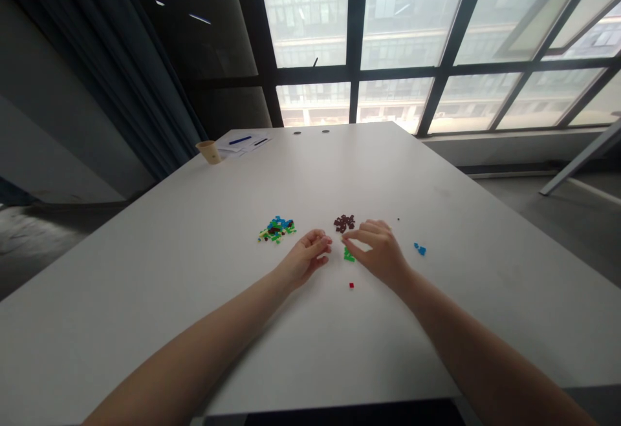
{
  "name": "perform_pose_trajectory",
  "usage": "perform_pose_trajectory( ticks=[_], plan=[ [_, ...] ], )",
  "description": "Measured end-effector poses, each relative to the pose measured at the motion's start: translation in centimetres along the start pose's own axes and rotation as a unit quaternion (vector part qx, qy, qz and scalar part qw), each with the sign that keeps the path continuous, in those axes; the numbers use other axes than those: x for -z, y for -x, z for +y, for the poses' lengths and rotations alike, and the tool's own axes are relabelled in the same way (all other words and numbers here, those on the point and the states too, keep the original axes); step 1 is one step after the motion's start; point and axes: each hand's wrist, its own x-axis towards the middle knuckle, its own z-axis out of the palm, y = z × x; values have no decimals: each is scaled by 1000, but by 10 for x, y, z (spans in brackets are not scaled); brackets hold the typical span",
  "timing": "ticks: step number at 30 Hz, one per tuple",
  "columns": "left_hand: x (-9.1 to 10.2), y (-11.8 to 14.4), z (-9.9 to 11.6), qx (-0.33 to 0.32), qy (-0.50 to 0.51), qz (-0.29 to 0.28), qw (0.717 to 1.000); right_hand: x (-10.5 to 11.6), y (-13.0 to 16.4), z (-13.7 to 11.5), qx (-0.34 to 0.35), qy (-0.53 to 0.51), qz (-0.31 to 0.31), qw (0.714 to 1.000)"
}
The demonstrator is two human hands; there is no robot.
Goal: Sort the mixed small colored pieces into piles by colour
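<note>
My left hand is curled just above the table, its fingertips drawn together; what they hold, if anything, is too small to make out. Facing it, my right hand pinches thumb and forefinger together over something tiny and pale that I cannot name. Right of my left hand, between the two, lie small green toy bricks, partly covered by my right hand. Just beyond the fingertips is a cluster of dark brown bricks. A mixed pile of bricks in blue, green, yellow and brown is left of my left hand. One red brick lies nearer me.
Some blue bricks lie right of my right hand, and a tiny dark piece farther back. On the white table's far left stand a beige cup and papers with pens. Windows are beyond.
</note>
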Motion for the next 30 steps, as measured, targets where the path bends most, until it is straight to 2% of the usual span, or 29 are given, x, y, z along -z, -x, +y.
perform_pose_trajectory(
  ticks=[3, 6, 10, 13, 17, 21, 24, 26, 27, 28, 30],
  plan=[
    [11, -4, 10, -53, -128, 67, 988, 11, -2, 35, -115, 42, 14, 992],
    [20, -4, 20, -89, -190, 100, 973, 21, 2, 68, -239, 128, 14, 963],
    [25, -4, 24, -97, -205, 106, 968, 24, 10, 90, -338, 201, -72, 916],
    [27, -6, 24, -97, -215, 101, 967, 20, 12, 94, -358, 217, -113, 901],
    [29, -7, 23, -96, -223, 101, 965, 16, 12, 96, -358, 221, -132, 898],
    [30, -8, 27, -100, -224, 119, 962, 14, 15, 100, -355, 201, -136, 903],
    [42, -13, 33, -127, -231, 148, 953, 13, 17, 102, -355, 174, -111, 912],
    [57, -16, 38, -174, -264, 185, 930, 15, 17, 100, -340, 146, -43, 928],
    [66, -17, 41, -205, -298, 208, 909, 16, 16, 98, -328, 130, 3, 936],
    [75, -18, 44, -240, -347, 225, 878, 17, 15, 95, -316, 114, 49, 941],
    [90, -19, 48, -285, -476, 230, 800, 20, 13, 88, -300, 88, 110, 943]
  ],
)
